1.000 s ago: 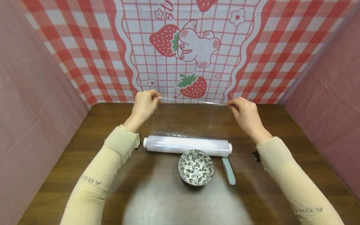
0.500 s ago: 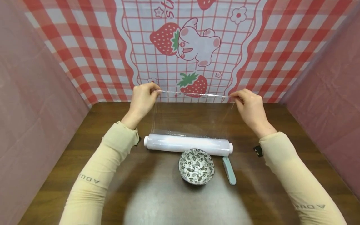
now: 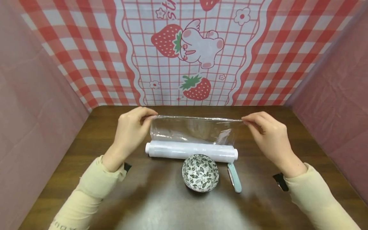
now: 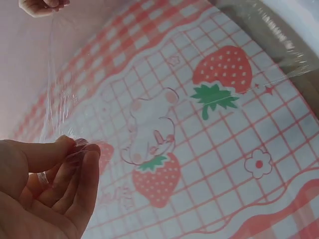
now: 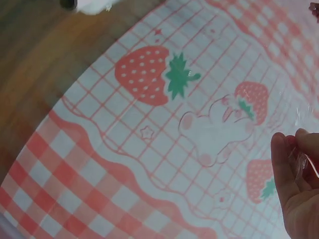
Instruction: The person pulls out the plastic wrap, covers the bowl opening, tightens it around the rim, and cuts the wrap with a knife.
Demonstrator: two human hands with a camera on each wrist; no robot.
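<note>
And the clear film [image 3: 195, 127] is out, running from its roll [image 3: 169, 150] up to the fingers, seemingly uncut; the bowl [image 3: 200, 174], nearer the person than fingers and roll, sits uncovered, the pale blue knife [image 3: 235, 180] untouched, so this looks like an early stage. Look at that grip: the left hand [image 3: 129, 132] pinches one end of the edge, thumb against fingers, the right hand [image 3: 268, 137] pinches the other, and the edge runs taut between them above the desk [image 3: 83, 169].
</note>
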